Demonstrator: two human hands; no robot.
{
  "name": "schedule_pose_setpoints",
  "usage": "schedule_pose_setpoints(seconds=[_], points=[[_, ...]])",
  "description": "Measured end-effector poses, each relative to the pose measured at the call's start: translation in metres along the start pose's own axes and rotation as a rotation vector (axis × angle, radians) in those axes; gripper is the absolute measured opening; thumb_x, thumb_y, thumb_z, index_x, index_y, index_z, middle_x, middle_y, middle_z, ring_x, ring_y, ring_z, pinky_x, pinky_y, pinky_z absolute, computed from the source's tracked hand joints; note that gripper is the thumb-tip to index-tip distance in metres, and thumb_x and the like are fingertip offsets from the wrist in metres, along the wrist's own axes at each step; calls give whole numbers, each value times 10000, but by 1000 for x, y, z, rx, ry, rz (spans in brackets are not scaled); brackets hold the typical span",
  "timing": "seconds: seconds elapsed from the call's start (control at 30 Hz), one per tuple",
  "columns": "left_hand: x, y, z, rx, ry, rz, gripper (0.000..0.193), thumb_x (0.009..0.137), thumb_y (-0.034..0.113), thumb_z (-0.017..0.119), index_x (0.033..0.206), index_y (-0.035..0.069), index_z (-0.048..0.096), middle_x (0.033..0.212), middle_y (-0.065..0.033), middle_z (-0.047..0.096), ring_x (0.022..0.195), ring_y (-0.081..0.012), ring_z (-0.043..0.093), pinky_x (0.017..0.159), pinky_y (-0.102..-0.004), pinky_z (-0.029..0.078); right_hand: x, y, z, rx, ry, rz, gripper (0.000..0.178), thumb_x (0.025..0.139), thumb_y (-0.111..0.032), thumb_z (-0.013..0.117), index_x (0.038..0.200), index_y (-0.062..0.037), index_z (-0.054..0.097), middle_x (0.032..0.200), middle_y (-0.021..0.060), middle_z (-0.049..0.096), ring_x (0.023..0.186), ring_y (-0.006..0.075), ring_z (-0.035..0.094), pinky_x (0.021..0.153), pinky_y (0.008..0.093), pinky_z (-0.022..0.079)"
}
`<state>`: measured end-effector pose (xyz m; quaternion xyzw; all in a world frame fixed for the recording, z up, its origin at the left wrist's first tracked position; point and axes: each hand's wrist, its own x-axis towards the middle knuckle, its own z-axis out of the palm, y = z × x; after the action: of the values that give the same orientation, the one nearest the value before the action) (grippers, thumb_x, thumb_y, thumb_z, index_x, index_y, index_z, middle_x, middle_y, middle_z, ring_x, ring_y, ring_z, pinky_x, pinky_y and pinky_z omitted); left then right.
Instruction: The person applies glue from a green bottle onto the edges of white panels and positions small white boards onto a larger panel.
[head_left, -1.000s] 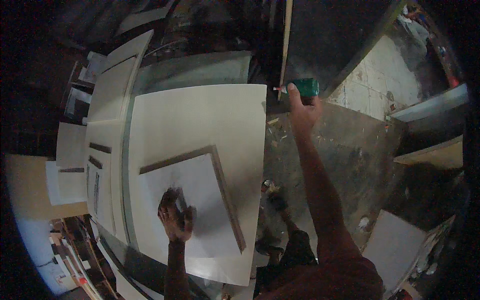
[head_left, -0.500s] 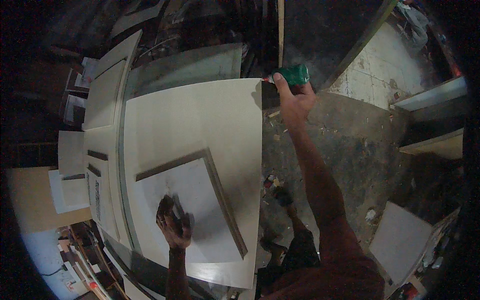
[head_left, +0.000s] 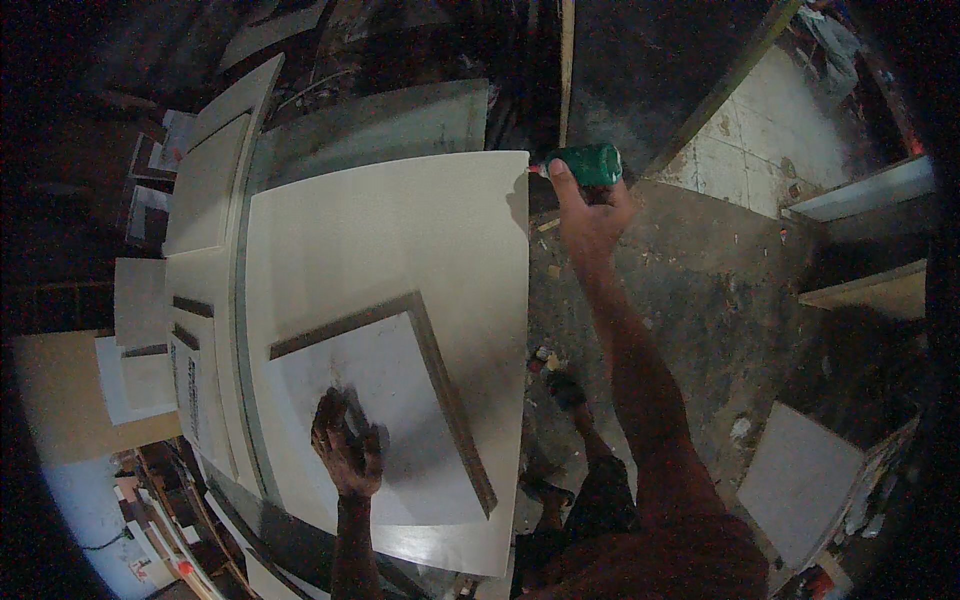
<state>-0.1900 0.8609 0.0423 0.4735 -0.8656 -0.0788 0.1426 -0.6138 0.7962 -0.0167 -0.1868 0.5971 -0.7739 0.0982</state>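
Note:
My right hand [head_left: 592,215] is wrapped around a green squeeze bottle [head_left: 590,165] lying sideways in its grip. The bottle's red tip [head_left: 535,169] points left at the right edge of a large cream-white board [head_left: 400,230], close to its far corner; whether it touches the edge I cannot tell. Over a smaller white panel [head_left: 415,440], which lies askew on the near part of the large board, is my left hand [head_left: 347,445]. Its thumb and fingers are apart, slightly bent, and appear to rest on the panel. A dark smudge or shadow shows by the fingertips.
More pale panels [head_left: 205,240] lie along the left side. Behind the large board is a greenish sheet [head_left: 380,130]. The concrete floor [head_left: 690,300] on the right carries scattered debris. A grey-white panel [head_left: 802,485] leans at the lower right, with shelf-like boards [head_left: 870,290] above it.
My right hand and the bottle have shifted slightly toward me along the board's right edge. My left hand stays in place on the smaller panel.

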Motion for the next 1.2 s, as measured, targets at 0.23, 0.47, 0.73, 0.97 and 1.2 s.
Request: schedule_pose_setpoints(seconds=[0.23,0.47,0.73,0.97,1.2], points=[[12,11,-6,119,-31,90,545,903,257,521,1384,17,428,1397,-178,449,1272,-363,437,1062,-483,322,10,-8,8,-30,11,-21,231,795,-127,798,947,-29,655,867,15,679,772,105,613,706,274,500],[4,1,-2,-76,2,3,522,924,267,503,1384,27,442,1392,-195,470,1271,-379,440,1039,-483,324,-23,-10,-5,-48,44,-56,186,787,-101,799,903,-23,677,843,24,685,754,100,615,697,260,482],[7,3,-3,103,-13,114,553,929,326,514,1393,35,434,1425,-175,450,1322,-337,400,1070,-466,281,-70,1,-42,-202,53,-199,195,768,-61,801,911,-4,682,861,43,686,788,108,616,710,275,500],[7,-3,1,-27,-13,88,571,957,377,455,1418,46,404,1427,-168,444,1328,-364,377,1090,-482,251,-121,-20,-65,-34,-6,-155,162,778,-35,772,915,-9,689,883,44,693,793,111,625,709,273,504],[5,-4,6,63,56,134,581,944,407,440,1399,47,416,1420,-194,427,1297,-388,394,1074,-508,271,-174,-44,-100,-131,-86,-66,186,790,-104,767,940,-25,689,888,53,703,809,133,649,742,291,519]])
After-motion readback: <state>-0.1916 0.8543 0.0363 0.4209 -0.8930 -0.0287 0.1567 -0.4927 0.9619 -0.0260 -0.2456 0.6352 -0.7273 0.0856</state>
